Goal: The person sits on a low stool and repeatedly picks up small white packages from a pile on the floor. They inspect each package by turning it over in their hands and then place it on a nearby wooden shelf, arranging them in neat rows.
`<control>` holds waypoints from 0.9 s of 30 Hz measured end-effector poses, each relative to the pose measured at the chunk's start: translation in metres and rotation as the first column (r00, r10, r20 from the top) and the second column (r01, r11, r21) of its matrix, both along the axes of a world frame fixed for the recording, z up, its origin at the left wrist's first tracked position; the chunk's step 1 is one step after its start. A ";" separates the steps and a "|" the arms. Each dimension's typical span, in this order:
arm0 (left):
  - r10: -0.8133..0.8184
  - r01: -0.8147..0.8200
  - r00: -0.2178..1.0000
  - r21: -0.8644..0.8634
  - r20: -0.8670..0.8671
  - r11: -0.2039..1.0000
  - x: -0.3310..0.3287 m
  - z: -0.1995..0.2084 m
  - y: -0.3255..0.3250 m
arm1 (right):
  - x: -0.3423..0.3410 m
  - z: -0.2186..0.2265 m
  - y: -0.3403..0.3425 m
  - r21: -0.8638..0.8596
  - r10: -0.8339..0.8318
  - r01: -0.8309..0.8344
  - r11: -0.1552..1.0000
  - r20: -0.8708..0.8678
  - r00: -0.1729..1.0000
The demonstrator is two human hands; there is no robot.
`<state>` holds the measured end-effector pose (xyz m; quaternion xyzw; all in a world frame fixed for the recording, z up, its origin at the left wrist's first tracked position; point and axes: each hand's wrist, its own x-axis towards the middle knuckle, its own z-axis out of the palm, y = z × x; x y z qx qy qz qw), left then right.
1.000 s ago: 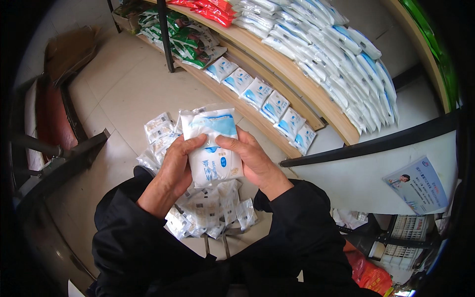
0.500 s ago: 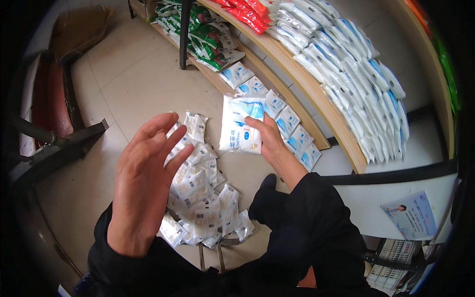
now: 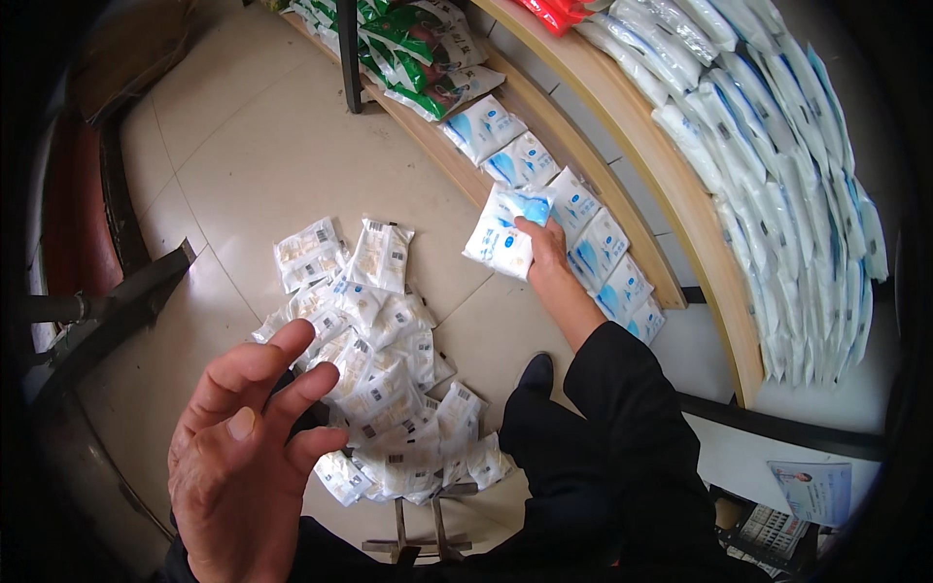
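My right hand (image 3: 542, 243) grips a white plastic packet (image 3: 505, 231) with blue print by its right side, the thumb on its face. The packet is held up just in front of the lower shelf (image 3: 428, 146), where several like packets (image 3: 596, 251) lie in a row. At the lower left my left hand (image 3: 248, 447) is raised with fingers apart and nothing in it. Beyond and beside it lies a heap of small white packets (image 3: 394, 389) with barcodes, seemingly on a low stool (image 3: 437, 520) whose legs show below.
Green and white bags (image 3: 418, 58) fill the lower shelf's far end. The upper shelf (image 3: 671, 155) bears stacked white bags (image 3: 777, 175) and a red bag (image 3: 554, 12). A dark metal frame (image 3: 117, 316) stands at the left. My shoe (image 3: 535, 374) is beside the heap.
My right hand has carried the packet right and closer to the shelf row. My left hand has dropped lower and left, its fingers more curled. The view has shifted.
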<state>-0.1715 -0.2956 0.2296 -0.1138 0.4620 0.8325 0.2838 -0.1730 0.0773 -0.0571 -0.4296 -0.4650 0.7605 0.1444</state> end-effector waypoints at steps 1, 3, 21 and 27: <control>0.000 0.000 1.000 -0.014 0.010 1.000 -0.003 0.000 0.003 | -0.005 -0.003 0.007 -0.017 -0.041 0.041 0.999 -0.018 0.999; 0.002 -0.001 1.000 -0.043 0.025 0.999 -0.008 -0.001 0.008 | -0.018 -0.004 0.023 0.013 -0.058 0.059 0.998 -0.059 0.997; 0.005 0.001 0.998 -0.082 0.067 0.997 -0.024 -0.011 0.016 | -0.052 -0.011 0.066 0.706 -0.027 -0.706 0.057 0.708 0.706; -0.145 0.140 0.985 0.056 0.098 0.989 -0.034 -0.017 0.000 | -0.056 -0.026 0.061 0.651 -0.133 -0.711 -0.265 0.706 0.695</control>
